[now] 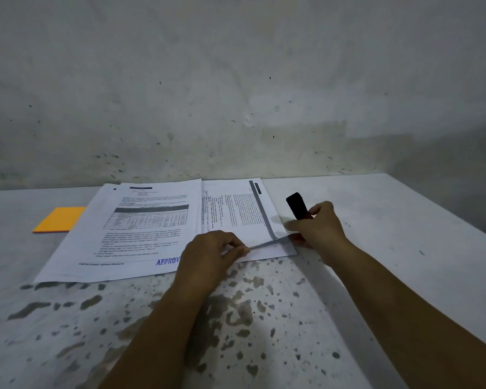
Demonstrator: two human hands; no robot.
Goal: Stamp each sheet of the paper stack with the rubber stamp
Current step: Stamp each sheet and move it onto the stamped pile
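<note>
Pinching the top sheet [244,217] with my left hand [208,255], stamp [297,205] gripped in my right hand [317,228], I judge one page [141,226] stamped APPROVED, the stack [267,249] mid-desk remaining.

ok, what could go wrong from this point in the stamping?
1. The left hand pinches the lifted near edge of the top sheet; it may take two sheets, leaving one unstamped.
2. The right hand grips the black stamp while its fingers touch the same sheet's corner; the stamp could smear ink.
3. The stamped sheet lies alongside; the turned page could shift it.
</note>
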